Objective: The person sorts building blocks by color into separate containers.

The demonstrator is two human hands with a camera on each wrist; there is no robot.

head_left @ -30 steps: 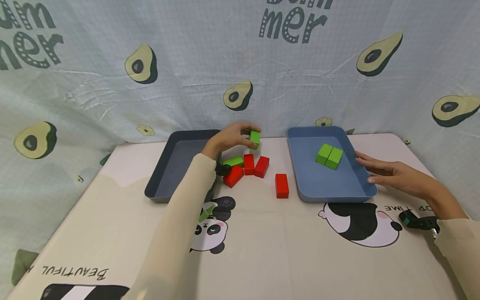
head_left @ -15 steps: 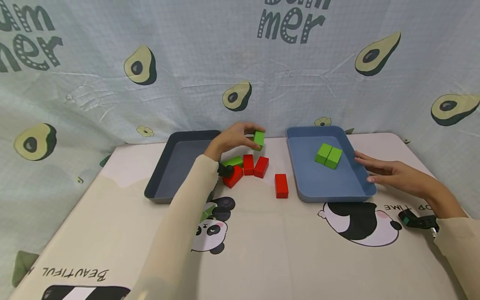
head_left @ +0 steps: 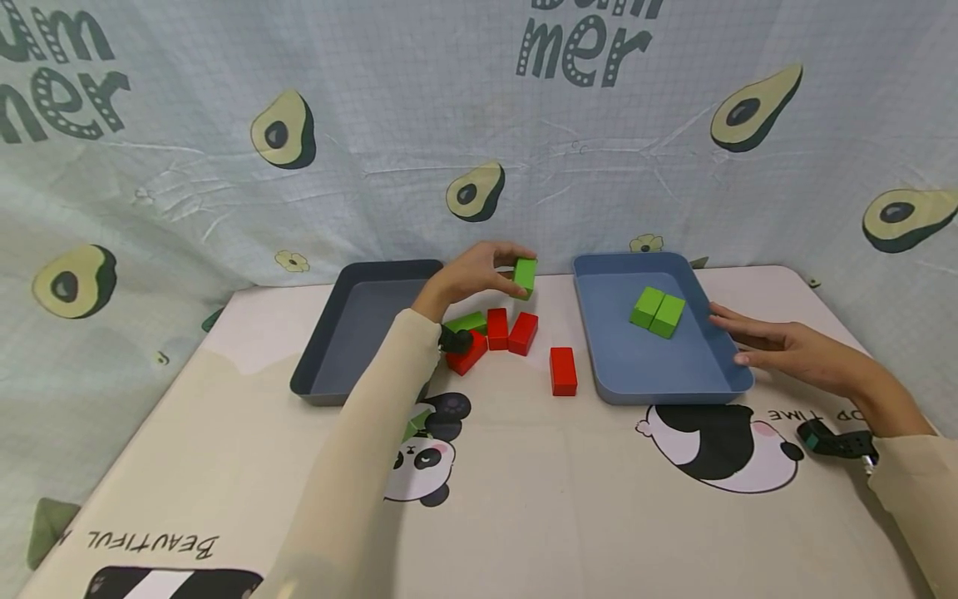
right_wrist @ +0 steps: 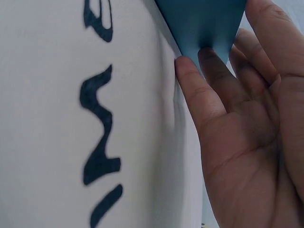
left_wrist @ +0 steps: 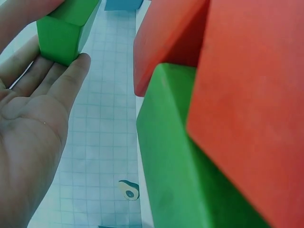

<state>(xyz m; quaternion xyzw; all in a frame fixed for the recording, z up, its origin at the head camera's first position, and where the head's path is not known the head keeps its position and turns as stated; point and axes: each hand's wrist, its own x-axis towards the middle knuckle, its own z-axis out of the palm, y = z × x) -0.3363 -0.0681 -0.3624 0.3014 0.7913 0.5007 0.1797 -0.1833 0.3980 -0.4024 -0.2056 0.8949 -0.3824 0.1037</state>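
The left hand [head_left: 479, 273] grasps a green rectangular block [head_left: 525, 279], thumb on the near side and fingers on the far side. The block sits out at the fingertips, well off the palm; the left wrist view shows a gap between it and the palm. It is held above the far part of the table [head_left: 509, 499], between the dark grey tray [head_left: 318, 370] and the blue tray [head_left: 659, 374], nearer the blue one.

Below the left wrist, a second green block [head_left: 467, 322] lies by three red blocks [head_left: 497, 329], close together. A lone red block [head_left: 563, 372] lies near the blue tray's left wall. Inside that tray, two green blocks [head_left: 657, 311] lie side by side.

The right hand [head_left: 793, 349] grasps nothing: its fingers are extended, fingertips against the outside of the blue tray's right wall.
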